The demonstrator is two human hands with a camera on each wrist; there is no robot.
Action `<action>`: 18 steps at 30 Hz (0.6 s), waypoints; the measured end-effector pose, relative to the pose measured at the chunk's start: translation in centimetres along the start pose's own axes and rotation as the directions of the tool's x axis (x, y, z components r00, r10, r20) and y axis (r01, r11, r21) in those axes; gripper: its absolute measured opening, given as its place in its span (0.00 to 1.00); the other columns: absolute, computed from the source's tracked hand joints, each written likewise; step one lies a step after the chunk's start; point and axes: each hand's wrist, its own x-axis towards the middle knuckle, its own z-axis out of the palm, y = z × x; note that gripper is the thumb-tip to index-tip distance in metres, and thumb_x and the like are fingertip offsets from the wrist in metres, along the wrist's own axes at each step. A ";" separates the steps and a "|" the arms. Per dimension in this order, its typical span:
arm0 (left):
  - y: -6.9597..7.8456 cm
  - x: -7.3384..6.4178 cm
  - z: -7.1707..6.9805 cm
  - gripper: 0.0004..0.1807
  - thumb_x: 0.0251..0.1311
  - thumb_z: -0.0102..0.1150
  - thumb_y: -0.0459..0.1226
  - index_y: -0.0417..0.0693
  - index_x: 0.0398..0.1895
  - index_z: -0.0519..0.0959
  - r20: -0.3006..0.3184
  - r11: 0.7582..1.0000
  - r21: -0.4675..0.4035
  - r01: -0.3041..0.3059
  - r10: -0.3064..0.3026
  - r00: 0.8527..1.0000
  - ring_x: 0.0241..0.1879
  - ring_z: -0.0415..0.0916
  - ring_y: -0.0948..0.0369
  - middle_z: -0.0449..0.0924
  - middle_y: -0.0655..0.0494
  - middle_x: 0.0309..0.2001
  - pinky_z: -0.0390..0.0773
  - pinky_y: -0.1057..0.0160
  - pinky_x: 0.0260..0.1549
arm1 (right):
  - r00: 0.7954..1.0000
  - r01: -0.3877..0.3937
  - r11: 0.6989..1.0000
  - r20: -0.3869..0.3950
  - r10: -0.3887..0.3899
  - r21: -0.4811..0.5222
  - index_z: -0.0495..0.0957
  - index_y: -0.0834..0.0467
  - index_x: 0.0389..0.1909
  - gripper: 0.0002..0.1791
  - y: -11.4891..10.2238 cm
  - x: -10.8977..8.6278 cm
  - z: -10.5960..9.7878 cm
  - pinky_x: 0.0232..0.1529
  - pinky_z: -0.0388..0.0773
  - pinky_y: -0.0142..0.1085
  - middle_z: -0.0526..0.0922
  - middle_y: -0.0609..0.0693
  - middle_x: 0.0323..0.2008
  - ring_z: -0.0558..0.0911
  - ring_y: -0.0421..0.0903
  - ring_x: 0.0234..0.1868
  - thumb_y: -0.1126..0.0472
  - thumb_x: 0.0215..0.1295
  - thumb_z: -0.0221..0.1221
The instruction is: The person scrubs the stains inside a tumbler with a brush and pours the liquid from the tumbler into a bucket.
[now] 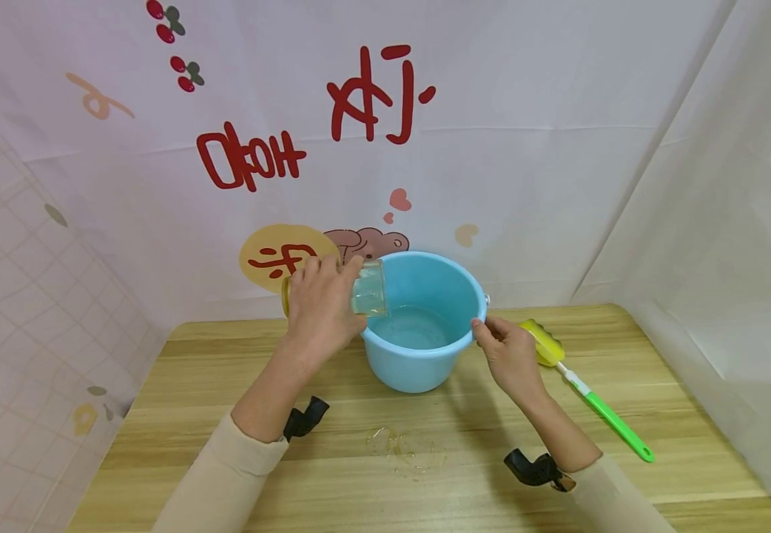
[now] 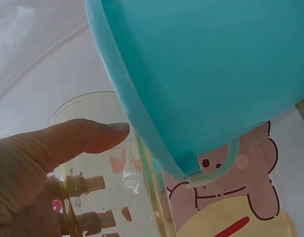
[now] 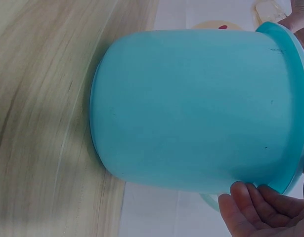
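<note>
A light blue bucket [image 1: 412,372] stands on the wooden table with some clear liquid [image 1: 415,329] in its bottom. My left hand [image 1: 322,305] grips a clear, yellow-tinted glass [image 1: 368,289], tipped on its side with its mouth over the bucket's left rim. In the left wrist view the thumb lies along the glass [image 2: 100,163], and the fingers show through its wall. At the bucket's right edge my right hand [image 1: 510,361] holds the rim, thumb on top. Its fingers [image 3: 260,207] curl under the rim from outside in the right wrist view.
Right of the bucket lies a brush with a yellow head [image 1: 545,342] and a green handle [image 1: 618,426]. A wet patch [image 1: 402,448] marks the wooden table [image 1: 226,474] in front. A white printed curtain [image 1: 525,148] hangs close behind the bucket.
</note>
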 end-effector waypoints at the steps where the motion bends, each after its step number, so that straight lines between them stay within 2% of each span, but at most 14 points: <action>1: 0.0 0.0 0.0 0.50 0.42 0.86 0.36 0.48 0.73 0.74 0.000 1.000 0.002 0.000 0.000 1.000 0.57 0.65 0.42 0.75 0.39 0.59 0.69 0.41 0.57 | 1.000 0.003 1.000 -0.001 -0.003 -0.001 0.86 0.66 0.55 0.20 0.0 0.0 0.0 0.40 0.81 0.37 0.90 0.59 0.40 0.88 0.57 0.42 0.53 0.79 0.58; 14: 0.2 0.1 0.1 0.50 0.42 0.86 0.36 0.48 0.74 0.73 -0.003 1.000 0.026 -0.014 0.014 1.000 0.57 0.66 0.42 0.76 0.39 0.59 0.68 0.41 0.58 | 1.000 0.000 1.000 0.001 0.000 0.010 0.86 0.65 0.54 0.20 -0.1 0.0 0.0 0.41 0.82 0.40 0.90 0.60 0.41 0.89 0.59 0.42 0.53 0.79 0.59; 18: 0.2 0.1 0.1 0.49 0.43 0.85 0.35 0.47 0.74 0.73 -0.004 1.000 0.026 -0.017 0.017 1.000 0.56 0.65 0.42 0.77 0.40 0.57 0.68 0.41 0.58 | 1.000 0.001 1.000 0.005 -0.001 0.002 0.86 0.65 0.54 0.20 -0.1 0.0 -0.1 0.41 0.83 0.38 0.90 0.59 0.40 0.89 0.56 0.41 0.52 0.79 0.58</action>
